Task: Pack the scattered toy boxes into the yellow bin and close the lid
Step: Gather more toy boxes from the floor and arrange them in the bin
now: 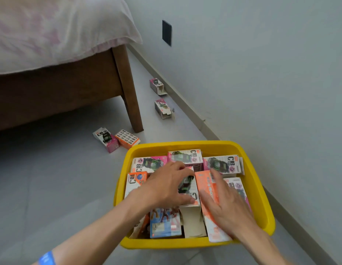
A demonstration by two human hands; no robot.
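my left hand (167, 185) is inside the yellow bin (256, 173), fingers curled over the top edge and thumb along the lower side of a white toy box with a green-and-black car print (188, 185); the grip holds that box at the centre of the bin. my right hand (226, 205) lies just beside it, fingers straight and spread, flat on an orange toy box (204, 183) that touches the white box's right side; this hand grasps nothing. the bin stands on the grey floor (51, 188) near the wall's baseboard (195, 113) and is packed with boxes: three pink-and-white ones along the far wall of the bin, an orange-and-white one under my left wrist, a blue one (164, 223) at the near edge. no lid is on the bin.

four boxes lie on the floor, well apart from both hands: a pink-ended box (106, 139) touching an orange box (127, 139) beside the bed leg (130, 96), and two open-ended pink boxes (156, 86) (163, 109) near the baseboard. a blue band (46, 258) is on my left forearm.
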